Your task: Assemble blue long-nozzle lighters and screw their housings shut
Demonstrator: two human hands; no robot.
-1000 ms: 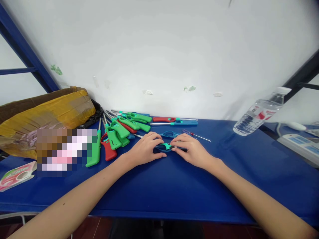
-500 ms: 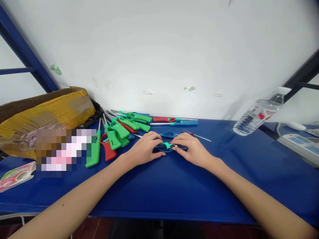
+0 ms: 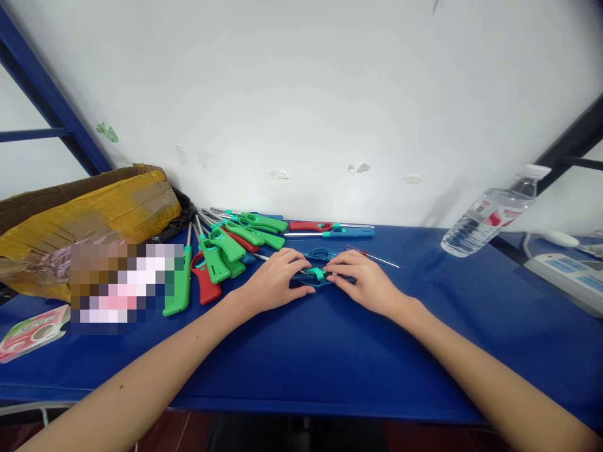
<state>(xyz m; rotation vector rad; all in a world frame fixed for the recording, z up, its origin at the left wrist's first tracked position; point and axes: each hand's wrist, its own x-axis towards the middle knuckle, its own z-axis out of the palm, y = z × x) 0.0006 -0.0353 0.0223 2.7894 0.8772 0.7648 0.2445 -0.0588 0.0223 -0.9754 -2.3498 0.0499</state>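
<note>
Low over the table, my left hand (image 3: 276, 284) grips one end of a dark blue gas lighter body (image 3: 316, 282), thumb in front and fingers behind. A bright teal piece (image 3: 319, 274) sits in the middle of it, between both hands. At its right end, my right hand (image 3: 365, 284) pinches a small dark part with thumb and fingertips; the fingers partly hide it. Just behind lies a blue casing half (image 3: 320, 253). A screwdriver (image 3: 382, 260) with a thin metal shaft rests behind my right hand, its handle partly covered.
Green and red stick lighters (image 3: 221, 251) lie heaped on the left. A red lighter (image 3: 311, 225) and a blue one (image 3: 351, 232) lie by the wall. A taped cardboard box (image 3: 94, 207) stands far left, and a tilted water bottle (image 3: 490, 213) is at right on the blue table (image 3: 301, 364).
The teal piece in the lighter has shifted and tilted slightly, and more of it shows between my fingers. Both hands stay in nearly the same place.
</note>
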